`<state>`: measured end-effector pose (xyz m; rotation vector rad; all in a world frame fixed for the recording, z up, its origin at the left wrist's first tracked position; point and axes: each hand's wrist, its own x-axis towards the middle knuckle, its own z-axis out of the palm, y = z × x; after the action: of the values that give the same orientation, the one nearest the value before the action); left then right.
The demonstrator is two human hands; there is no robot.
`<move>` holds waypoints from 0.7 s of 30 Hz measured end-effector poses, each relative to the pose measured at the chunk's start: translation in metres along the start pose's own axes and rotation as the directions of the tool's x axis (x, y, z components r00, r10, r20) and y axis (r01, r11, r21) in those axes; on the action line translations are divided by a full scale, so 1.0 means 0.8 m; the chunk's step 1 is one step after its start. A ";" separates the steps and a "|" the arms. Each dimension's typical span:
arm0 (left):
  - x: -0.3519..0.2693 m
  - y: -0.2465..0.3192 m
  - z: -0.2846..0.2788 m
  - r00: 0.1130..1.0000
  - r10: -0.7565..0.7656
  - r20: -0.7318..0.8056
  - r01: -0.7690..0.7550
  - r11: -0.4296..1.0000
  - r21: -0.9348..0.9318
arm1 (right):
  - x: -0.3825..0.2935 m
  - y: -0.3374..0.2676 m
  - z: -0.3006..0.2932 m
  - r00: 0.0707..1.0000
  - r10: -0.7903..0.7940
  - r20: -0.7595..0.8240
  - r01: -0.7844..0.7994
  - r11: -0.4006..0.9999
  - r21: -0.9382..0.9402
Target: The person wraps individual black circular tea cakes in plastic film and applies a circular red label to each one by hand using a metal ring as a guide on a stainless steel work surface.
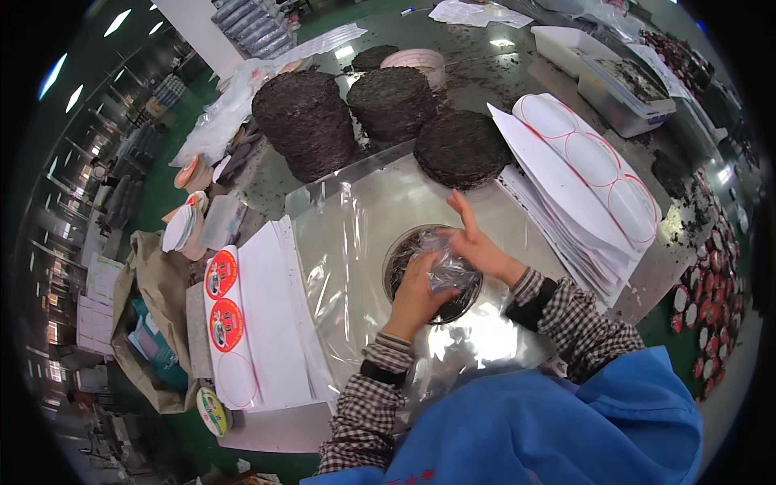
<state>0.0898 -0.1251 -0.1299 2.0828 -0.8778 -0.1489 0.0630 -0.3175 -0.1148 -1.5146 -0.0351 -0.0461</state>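
Note:
A round, shallow container (388, 273) with a dark rim stands on clear plastic film (327, 242) before me, with a dark mass in it. Over it my left hand (415, 294) curves its fingers and thumb around crumpled clear plastic (451, 267). My right hand (476, 242) touches the same plastic from the right, its index finger raised. Beyond the hands lies a dark, pressed round cake (462, 148). Behind stand a tall stack of such cakes (303, 121) and a shorter stack (391, 103).
White paper sheets with red round prints lie at left (276, 321) and right (564, 200). Plastic tubs (624, 91) stand at the back right, a pale round ring (418, 57) behind the stacks. An open cloth bag (163, 267) and a clear box (223, 221) are at left.

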 end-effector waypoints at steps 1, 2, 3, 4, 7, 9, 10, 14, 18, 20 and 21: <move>0.006 0.003 0.011 0.999 -0.016 0.042 0.011 0.995 0.102 | 0.003 0.000 -0.008 1.000 0.020 -0.022 -0.012 0.957 0.289; 0.004 0.006 0.015 0.934 -0.352 -0.053 0.320 0.896 -0.308 | -0.004 -0.002 -0.012 0.980 0.022 0.198 -0.041 0.995 0.091; 0.010 0.021 0.014 0.960 -0.207 -0.191 0.171 0.967 -0.189 | -0.005 0.020 -0.009 0.966 0.017 0.259 0.129 0.834 -0.536; 0.011 0.032 0.012 0.951 -0.050 -0.306 0.038 0.998 -0.047 | -0.004 0.021 0.005 0.969 0.049 0.244 0.132 0.728 -0.673; 0.016 0.046 0.015 0.975 0.170 -0.142 -0.137 0.967 0.215 | 0.002 0.009 -0.024 0.934 0.046 0.354 0.106 0.910 -0.400; 0.018 0.017 0.018 0.990 0.141 -0.004 -0.136 0.958 0.253 | -0.012 -0.051 -0.086 0.958 0.107 0.266 -0.084 0.992 -0.097; 0.018 0.012 0.015 0.994 0.104 -0.014 -0.097 0.957 0.273 | -0.029 -0.086 -0.142 0.991 0.126 0.049 -0.122 0.989 -0.077; 0.029 0.030 0.031 0.987 0.153 -0.042 -0.138 0.957 0.254 | -0.187 -0.077 -0.456 0.658 -0.193 -0.728 -0.221 0.874 -0.432; 0.023 0.026 0.018 0.989 0.129 -0.067 -0.105 0.956 0.274 | -0.219 -0.127 -0.384 0.930 0.121 -0.347 -0.305 0.782 -0.544; 0.021 0.036 0.021 0.988 0.147 -0.050 -0.124 0.943 0.310 | -0.218 -0.086 -0.417 0.932 0.056 -0.359 -0.305 0.659 -0.688; 0.018 0.037 0.024 0.991 0.126 -0.033 -0.111 0.951 0.289 | -0.216 -0.062 -0.439 0.927 0.015 -0.375 -0.311 0.588 -0.746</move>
<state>0.0775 -0.1586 -0.1171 2.2805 -1.0408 0.1030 -0.1137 -0.6699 -0.0942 -2.4046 0.4710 -0.1886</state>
